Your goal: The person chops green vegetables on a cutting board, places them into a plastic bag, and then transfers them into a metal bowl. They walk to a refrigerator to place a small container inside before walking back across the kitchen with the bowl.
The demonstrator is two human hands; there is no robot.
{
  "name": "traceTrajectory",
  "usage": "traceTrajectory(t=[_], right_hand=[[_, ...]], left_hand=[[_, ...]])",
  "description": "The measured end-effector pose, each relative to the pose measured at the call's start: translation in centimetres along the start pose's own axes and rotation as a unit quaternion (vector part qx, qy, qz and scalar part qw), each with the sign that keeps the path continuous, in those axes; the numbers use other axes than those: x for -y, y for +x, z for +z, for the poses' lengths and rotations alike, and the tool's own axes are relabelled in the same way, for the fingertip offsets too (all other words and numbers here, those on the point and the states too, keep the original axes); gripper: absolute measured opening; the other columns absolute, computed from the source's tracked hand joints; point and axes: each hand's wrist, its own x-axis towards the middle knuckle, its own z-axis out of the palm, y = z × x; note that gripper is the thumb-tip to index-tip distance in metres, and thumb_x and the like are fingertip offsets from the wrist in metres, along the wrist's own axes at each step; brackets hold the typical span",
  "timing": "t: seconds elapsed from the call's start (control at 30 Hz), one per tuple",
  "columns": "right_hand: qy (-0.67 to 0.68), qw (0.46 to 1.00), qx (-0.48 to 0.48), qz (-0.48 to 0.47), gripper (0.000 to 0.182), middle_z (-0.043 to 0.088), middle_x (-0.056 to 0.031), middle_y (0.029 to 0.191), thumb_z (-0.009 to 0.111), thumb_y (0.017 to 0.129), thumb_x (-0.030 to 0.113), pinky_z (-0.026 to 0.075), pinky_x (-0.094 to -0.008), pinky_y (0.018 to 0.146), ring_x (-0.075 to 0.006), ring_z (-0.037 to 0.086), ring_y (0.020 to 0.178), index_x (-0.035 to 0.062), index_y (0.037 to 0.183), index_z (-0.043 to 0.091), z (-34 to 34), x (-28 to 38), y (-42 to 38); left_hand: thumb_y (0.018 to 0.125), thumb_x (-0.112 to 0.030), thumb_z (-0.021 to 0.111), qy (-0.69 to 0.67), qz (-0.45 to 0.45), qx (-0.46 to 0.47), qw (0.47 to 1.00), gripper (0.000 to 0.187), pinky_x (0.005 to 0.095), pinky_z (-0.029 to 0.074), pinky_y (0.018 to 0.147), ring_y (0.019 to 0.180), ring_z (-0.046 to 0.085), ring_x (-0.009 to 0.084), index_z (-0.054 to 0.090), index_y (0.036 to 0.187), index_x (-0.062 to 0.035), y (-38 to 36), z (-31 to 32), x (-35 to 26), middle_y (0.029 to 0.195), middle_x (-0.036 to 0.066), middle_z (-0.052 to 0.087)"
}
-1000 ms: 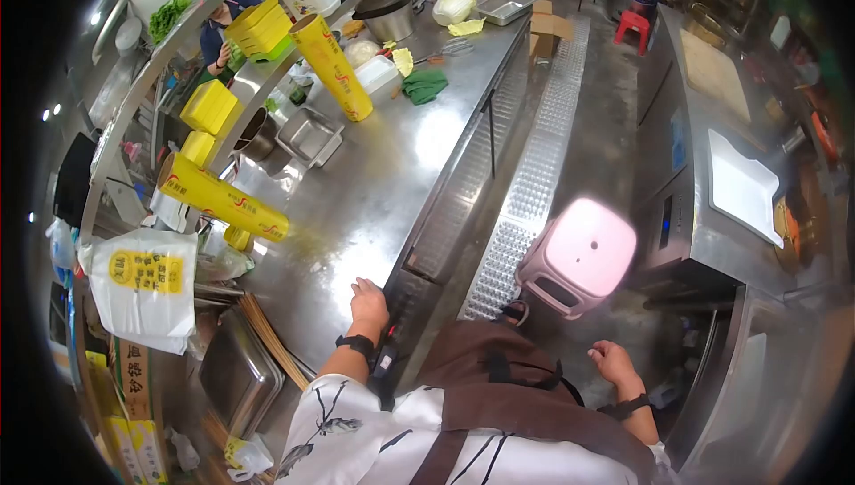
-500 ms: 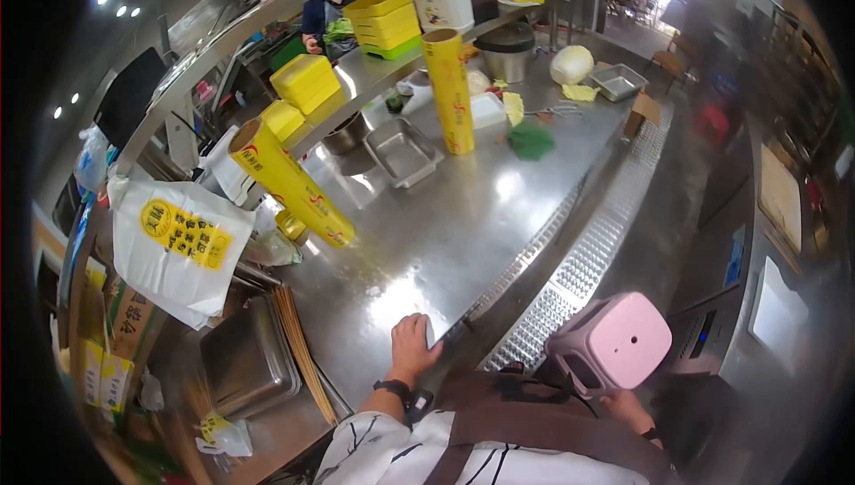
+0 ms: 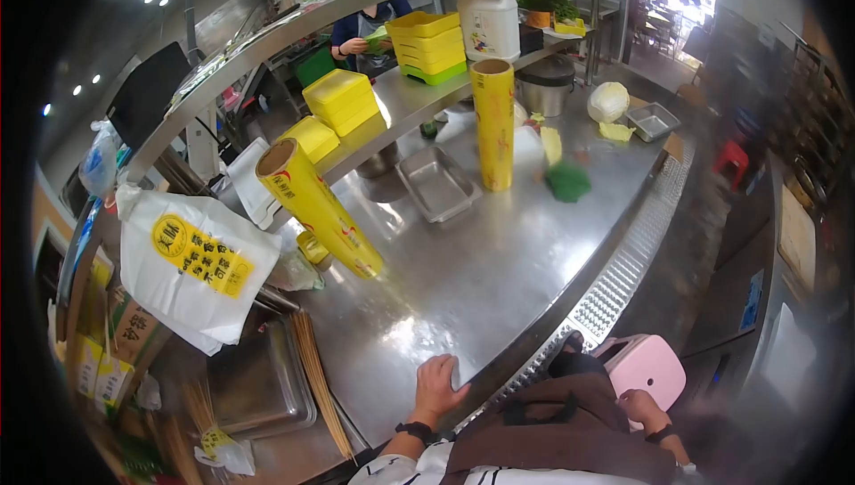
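Left grip (image 3: 436, 389), fingers loosely spread, lay at the edge of the steel bench (image 3: 454, 293); right grip (image 3: 641, 408), closure indeterminable, hung near the pink stool (image 3: 650, 362).

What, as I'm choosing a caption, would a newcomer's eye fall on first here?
Probably the two tall yellow rolls on the steel counter, one leaning in view at the left, the other farther back. Next, perhaps, the white bag with yellow print at far left, and the pink stool at lower right, beside the person's right hand.
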Motion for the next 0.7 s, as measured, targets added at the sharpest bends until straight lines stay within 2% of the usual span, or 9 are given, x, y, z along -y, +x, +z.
traceTrajectory(t=[0.1,0.33,0.43,0.47,0.5,0.6,0.7], right_hand=[[0.013,1.000,0.010,-0.005,0.034,0.063,-0.0209,0.090,0.059,0.076,0.030,0.045,-0.0383,0.081,-0.0341,0.059,0.089,0.0004,0.092,0.065,0.0,0.8,1.0],[-0.005,1.000,-0.003,-0.014,0.033,0.064,-0.0177,0.079,0.058,0.077,0.029,0.049,-0.0362,0.071,-0.0286,0.064,0.073,0.0005,0.091,0.065,-0.7,-0.3,3.1],[0.027,0.999,0.025,0.022,0.034,0.063,-0.0196,0.087,0.059,0.077,0.033,0.047,-0.0392,0.077,-0.0326,0.061,0.086,0.0042,0.093,0.065,-0.9,-0.8,4.1],[-0.004,1.000,0.017,-0.002,0.034,0.063,-0.0202,0.088,0.059,0.076,0.033,0.047,-0.0395,0.077,-0.0334,0.060,0.087,0.0038,0.093,0.065,-0.3,-2.1,5.2],[0.000,1.000,0.020,0.022,0.035,0.063,-0.0202,0.088,0.059,0.077,0.034,0.047,-0.0396,0.078,-0.0342,0.060,0.088,0.0040,0.095,0.065,-2.1,0.6,3.9],[-0.050,0.998,-0.005,-0.025,0.035,0.063,-0.0190,0.088,0.058,0.078,0.033,0.046,-0.0386,0.079,-0.0334,0.060,0.089,0.0049,0.098,0.064,-1.8,-0.2,5.1],[-0.033,0.999,0.007,-0.007,0.035,0.064,-0.0186,0.088,0.058,0.078,0.033,0.047,-0.0382,0.078,-0.0329,0.060,0.088,0.0044,0.098,0.064,-1.8,0.2,4.9]], left_hand=[[0.058,-0.028,0.073,-0.004,-0.006,0.004,1.000,0.062,0.0415,0.034,0.089,0.106,0.044,0.0291,0.051,0.111,-0.0066,0.1,-0.1,0.1,0.112,0.010,0.049],[0.057,-0.029,0.073,-0.019,-0.013,0.012,1.000,0.062,0.0417,0.033,0.090,0.106,0.044,0.0293,0.051,0.110,-0.0065,0.4,-0.3,0.2,0.111,0.009,0.049],[0.058,-0.029,0.073,-0.028,-0.019,0.016,0.999,0.061,0.0416,0.033,0.090,0.106,0.044,0.0293,0.051,0.110,-0.0063,0.5,-0.5,0.2,0.111,0.009,0.049],[0.058,-0.029,0.073,-0.033,-0.021,0.018,0.999,0.061,0.0416,0.033,0.090,0.106,0.044,0.0293,0.051,0.110,-0.0062,0.5,-0.5,0.3,0.111,0.009,0.049],[0.058,-0.029,0.073,-0.032,-0.023,0.016,0.999,0.061,0.0416,0.033,0.090,0.106,0.044,0.0294,0.051,0.110,-0.0061,0.5,-0.5,0.2,0.111,0.009,0.049],[0.058,-0.028,0.073,-0.032,-0.028,0.014,0.999,0.060,0.0416,0.033,0.090,0.106,0.044,0.0298,0.052,0.109,-0.0060,0.5,-0.5,0.3,0.111,0.009,0.049],[0.058,-0.028,0.073,-0.040,-0.022,0.021,0.999,0.060,0.0415,0.034,0.090,0.105,0.044,0.0297,0.052,0.109,-0.0062,0.7,-0.9,0.3,0.110,0.009,0.049]])
